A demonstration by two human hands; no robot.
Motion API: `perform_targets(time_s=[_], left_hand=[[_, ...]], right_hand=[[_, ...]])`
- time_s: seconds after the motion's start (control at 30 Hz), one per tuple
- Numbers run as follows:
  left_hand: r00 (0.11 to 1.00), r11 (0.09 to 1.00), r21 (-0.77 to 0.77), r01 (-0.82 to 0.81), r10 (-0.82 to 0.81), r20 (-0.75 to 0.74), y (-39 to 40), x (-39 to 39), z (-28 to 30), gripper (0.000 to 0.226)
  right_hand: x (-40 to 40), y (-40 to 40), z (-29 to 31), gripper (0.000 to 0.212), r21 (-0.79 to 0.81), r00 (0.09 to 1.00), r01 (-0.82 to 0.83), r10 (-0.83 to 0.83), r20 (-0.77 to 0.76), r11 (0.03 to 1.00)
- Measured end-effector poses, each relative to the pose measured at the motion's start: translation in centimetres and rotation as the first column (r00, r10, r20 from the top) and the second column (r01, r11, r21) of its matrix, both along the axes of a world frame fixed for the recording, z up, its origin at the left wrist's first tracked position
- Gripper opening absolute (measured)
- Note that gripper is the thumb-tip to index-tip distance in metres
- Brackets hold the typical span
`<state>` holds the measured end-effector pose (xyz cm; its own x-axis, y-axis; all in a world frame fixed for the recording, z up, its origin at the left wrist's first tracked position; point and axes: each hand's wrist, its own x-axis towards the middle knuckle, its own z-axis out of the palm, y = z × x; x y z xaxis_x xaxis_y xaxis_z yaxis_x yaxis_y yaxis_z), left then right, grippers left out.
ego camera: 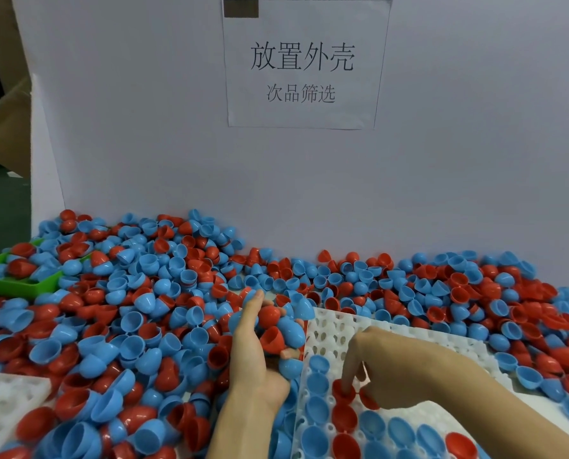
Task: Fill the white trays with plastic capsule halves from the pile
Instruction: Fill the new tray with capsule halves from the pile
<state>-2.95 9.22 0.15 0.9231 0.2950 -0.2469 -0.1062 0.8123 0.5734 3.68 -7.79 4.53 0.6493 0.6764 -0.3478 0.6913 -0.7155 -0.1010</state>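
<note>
Okay, largest first: the pile (pixel 144 309) of red and blue capsule halves spreads all round the white tray (pixel 392 329), banked to its left and behind it against the pale backboard (pixel 144 111), likely so you can scoop without reaching far. The tray lies at an angle in front of you, its near pockets already holding blue and red halves cup-up, its far pockets bare. Just left of the tray your left hand (pixel 259 346) is cupped palm-up, fingers curled round a clutch of red and blue halves, presumably as a ready stock to feed from. Over the tray's filled rows your right hand (pixel 372 369) points down, fingers bent, fingertips (pixel 346 387) pressing a red half (pixel 342 390) into its pocket; whether you pinch it or just push, I cannot tell. Far left of the tray a green tray (pixel 18 283) sits half buried, and a second white tray (pixel 4 402) shows lower left. Above the tray, a paper sign (pixel 303 64) on the backboard reads 放置外壳, then smaller 次品筛选.
</note>
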Motion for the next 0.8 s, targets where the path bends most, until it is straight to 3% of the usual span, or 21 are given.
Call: perform_targets(time_s=[0.2, 0.37, 0.63, 0.8], left_hand=[[1.000, 1.000, 0.000, -0.008, 0.008, 0.009, -0.1, 0.0, 0.1, 0.032], [1.000, 1.000, -0.011, 0.005, -0.005, -0.011, -0.2, 0.1, 0.1, 0.037], [1.000, 1.000, -0.009, -0.007, 0.007, -0.004, -0.2, 0.0, 0.1, 0.035], [1.000, 1.000, -0.001, -0.008, 0.008, -0.010, -0.2, 0.0, 0.2, 0.031]], right_hand=[[-0.5, -0.6, 0.4, 0.029, 0.102, 0.996, -0.013, 0.004, 0.094, 0.995], [-0.1, -2.0, 1.2, 0.018, 0.255, 0.981, 0.087, -0.127, 0.146, 0.963], [0.1, -1.8, 0.5, 0.023, 0.335, 0.940, 0.340, -0.320, -0.115, 0.879], [0.3, -0.9, 0.4, 0.032, 0.311, 0.942, 0.336, -0.318, -0.108, 0.889]])
